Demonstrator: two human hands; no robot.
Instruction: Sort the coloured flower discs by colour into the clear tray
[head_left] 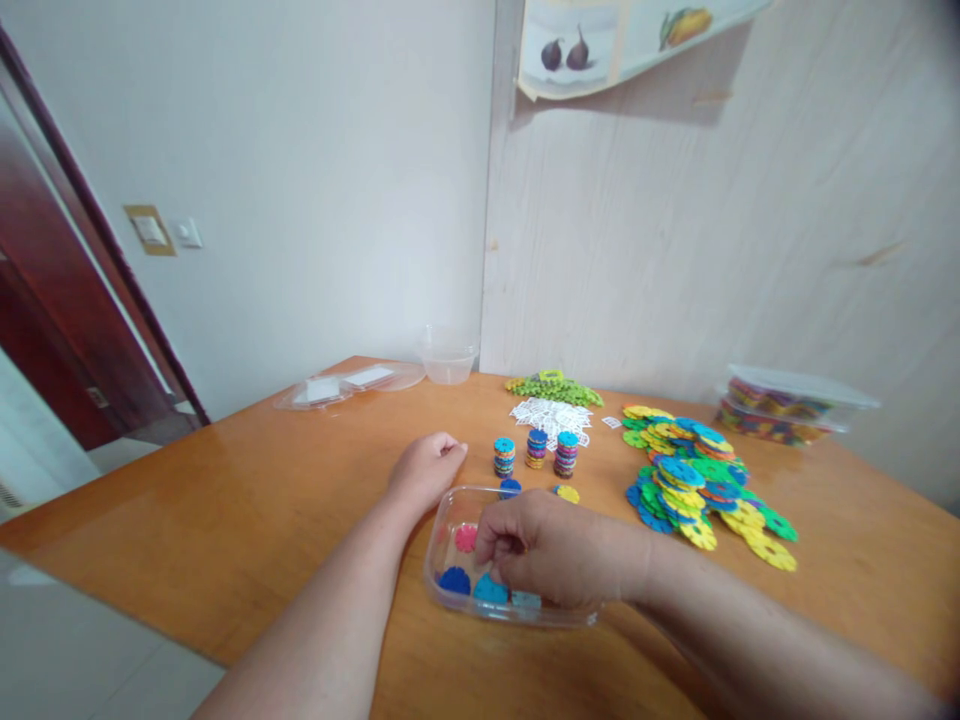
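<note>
A clear plastic tray (442, 590) lies near the front of the wooden table (225, 520), holding a pink disc (466, 538) and several blue discs (454, 579). My right hand (555, 550) reaches into the tray with its fingers curled over the discs; what they hold is hidden. My left hand (426, 468) rests in a loose fist on the table against the tray's far left corner. Three short stacks of coloured discs (535, 452) stand just beyond the tray.
A big heap of blue, green and yellow discs (697, 480) spreads to the right. A closed clear box of discs (787, 405) stands at the back right. Green discs (555, 388), white pieces (551, 418), a clear cup (448, 357) and clear lids (345, 385) sit by the wall.
</note>
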